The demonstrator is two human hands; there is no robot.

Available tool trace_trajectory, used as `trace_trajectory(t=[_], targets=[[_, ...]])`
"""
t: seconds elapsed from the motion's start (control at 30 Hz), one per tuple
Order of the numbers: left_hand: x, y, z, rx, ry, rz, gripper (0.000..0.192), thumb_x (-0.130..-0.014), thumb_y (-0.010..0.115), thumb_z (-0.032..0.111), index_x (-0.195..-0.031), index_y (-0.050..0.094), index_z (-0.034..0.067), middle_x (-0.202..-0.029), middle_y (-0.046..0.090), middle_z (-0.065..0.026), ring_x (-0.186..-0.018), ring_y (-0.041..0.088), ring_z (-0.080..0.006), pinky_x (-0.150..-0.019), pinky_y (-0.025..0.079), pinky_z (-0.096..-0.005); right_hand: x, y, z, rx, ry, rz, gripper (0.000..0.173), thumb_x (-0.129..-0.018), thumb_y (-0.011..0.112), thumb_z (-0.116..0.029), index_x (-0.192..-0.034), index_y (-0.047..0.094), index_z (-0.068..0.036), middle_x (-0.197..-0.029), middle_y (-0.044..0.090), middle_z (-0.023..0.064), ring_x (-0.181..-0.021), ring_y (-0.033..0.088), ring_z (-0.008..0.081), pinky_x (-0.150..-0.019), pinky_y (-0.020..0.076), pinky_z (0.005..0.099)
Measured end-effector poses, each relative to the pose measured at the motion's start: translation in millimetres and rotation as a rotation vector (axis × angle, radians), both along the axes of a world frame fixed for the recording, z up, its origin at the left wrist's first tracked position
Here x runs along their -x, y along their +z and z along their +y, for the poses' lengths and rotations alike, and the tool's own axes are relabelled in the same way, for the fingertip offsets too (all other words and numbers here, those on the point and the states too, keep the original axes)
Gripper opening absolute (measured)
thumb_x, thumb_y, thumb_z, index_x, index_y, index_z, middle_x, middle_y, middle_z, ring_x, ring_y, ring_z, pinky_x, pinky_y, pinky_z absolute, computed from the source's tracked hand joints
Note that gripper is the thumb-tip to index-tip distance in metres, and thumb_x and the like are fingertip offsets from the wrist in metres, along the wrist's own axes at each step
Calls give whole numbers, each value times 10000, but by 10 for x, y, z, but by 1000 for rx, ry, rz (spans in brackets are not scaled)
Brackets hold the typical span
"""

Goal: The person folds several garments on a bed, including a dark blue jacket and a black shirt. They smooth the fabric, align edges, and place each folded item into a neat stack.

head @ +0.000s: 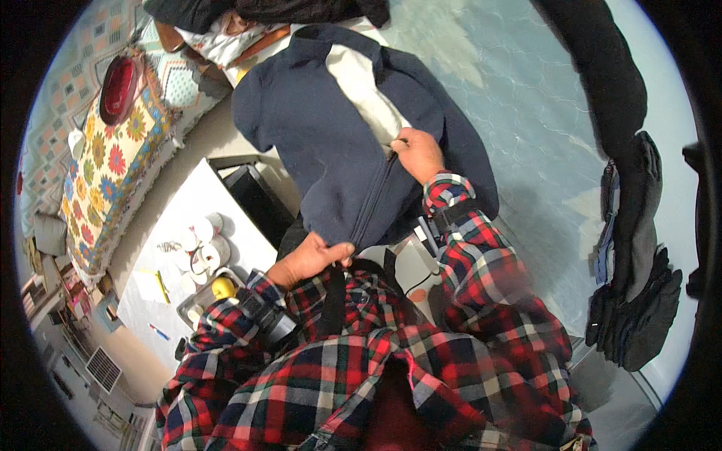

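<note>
A navy zip-front jacket (pixel 293 113) with a pale lining (pixel 361 84) is spread out before me, collar away from me. Its front zipper (pixel 375 194) is closed along the lower part and parts into a V above. My right hand (pixel 420 155) pinches the front at the point where the zipper divides, probably on the slider, which the fingers mostly cover. At the bottom hem my left hand (pixel 310 259) grips the lower end of the zipper between thumb and fingers.
To the left, a white table (pixel 186 208) bears several white rolls (pixel 214 251), a metal tray (pixel 189 307) with a yellow item (pixel 223 287), and a pen (pixel 159 331). Beyond lies a floral cushion (pixel 101 175). Dark garments (pixel 632 304) line the right wall.
</note>
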State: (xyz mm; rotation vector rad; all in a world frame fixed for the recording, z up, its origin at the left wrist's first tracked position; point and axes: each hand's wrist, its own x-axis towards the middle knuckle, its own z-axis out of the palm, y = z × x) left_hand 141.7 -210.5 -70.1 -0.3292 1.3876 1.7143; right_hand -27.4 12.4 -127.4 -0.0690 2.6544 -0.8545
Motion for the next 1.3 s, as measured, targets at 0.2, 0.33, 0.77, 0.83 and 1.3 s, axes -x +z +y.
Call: trace_trajectory(t=[0.2,0.33,0.77,0.83,1.3], targets=[[-298,12,21,-335,-169,36,165,-878,641,196,-921,635,36,-834,654,-32,-815,615,-135,-789,502,-288,696,126,-37,-51,-123,160,183,-781,616,-239,-824,636,-62,-831,637,190,-824,604,387,-729,469,485],[-287,-74,193,-115,-222,197,220,-880,637,213,-1005,645,32,-958,673,-65,-902,616,-149,-854,489,-293,1007,238,64,90,-15,115,243,-764,668,-241,-853,621,-20,-768,636,163,-751,625,317,-683,479,422],[189,-268,341,-476,-463,-159,332,-905,592,267,-1139,598,32,-1135,622,-72,-1087,552,-187,-976,413,-320,-1162,-27,447,836,-473,-1244,859,-799,552,-630,-1336,372,16,-1340,439,134,-1180,456,271,-937,423,411],[182,-281,477,-345,-581,-130,340,-904,592,276,-1142,596,33,-1138,619,-61,-1092,548,-184,-975,411,-317,-1264,-77,250,1152,-580,-1188,727,-831,610,-481,-1337,392,-6,-1319,474,101,-1150,491,237,-946,423,349],[1537,-1018,-339,66,-462,150,131,-882,613,175,-932,612,54,-843,619,-20,-776,568,-116,-691,469,-262,-2004,-561,1029,293,-132,-598,616,-732,690,-301,-1219,467,2,-1141,580,231,-1069,542,393,-926,429,425]])
